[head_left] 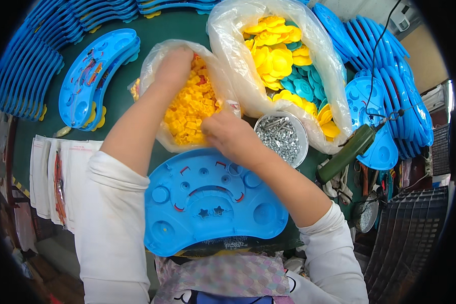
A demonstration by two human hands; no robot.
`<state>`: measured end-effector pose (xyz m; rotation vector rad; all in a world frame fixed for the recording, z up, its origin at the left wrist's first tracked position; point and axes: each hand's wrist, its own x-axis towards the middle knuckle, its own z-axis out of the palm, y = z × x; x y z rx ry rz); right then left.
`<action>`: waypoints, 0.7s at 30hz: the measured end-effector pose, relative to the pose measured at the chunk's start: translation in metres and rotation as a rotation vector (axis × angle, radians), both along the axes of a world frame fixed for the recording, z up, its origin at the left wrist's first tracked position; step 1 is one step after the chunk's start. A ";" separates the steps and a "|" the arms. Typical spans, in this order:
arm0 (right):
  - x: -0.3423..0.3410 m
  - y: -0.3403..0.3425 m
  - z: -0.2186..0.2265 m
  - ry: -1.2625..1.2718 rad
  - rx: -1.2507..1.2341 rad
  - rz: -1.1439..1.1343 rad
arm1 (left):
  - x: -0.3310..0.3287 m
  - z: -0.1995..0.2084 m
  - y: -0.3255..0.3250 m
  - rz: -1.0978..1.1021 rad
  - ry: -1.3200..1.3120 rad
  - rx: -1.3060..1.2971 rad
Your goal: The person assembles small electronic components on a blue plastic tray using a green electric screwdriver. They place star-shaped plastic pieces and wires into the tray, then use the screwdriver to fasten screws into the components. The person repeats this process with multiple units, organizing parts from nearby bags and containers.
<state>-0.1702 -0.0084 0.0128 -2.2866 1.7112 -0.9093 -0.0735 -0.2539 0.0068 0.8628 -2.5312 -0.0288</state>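
Note:
My left hand (176, 66) reaches into the far side of a clear plastic bag (149, 63) of small yellow plastic pieces (185, 114); its fingers are hidden. At the bag's near right side, my right hand (230, 134) is closed, its fingertips bent down against the yellow pieces. What it holds, if anything, I cannot make out. Below both hands lies a blue curved plastic panel (223, 218) with round recesses, two star-shaped openings and several red strips. My right forearm passes over its upper right edge. Beside my right hand stands a white bowl (303, 134) of screws (281, 142).
A larger bag (225, 45) holds yellow and teal flower-shaped parts. Blue panels stand stacked at far left (23, 76) and right (390, 81). A wired blue panel (96, 71) lies left. A green electric screwdriver (344, 154) hangs at right by a black cord. White packets (81, 162) lie left.

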 end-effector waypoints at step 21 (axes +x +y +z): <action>0.034 0.131 0.016 -0.277 0.300 -0.174 | 0.032 0.008 0.104 -0.224 0.004 -0.101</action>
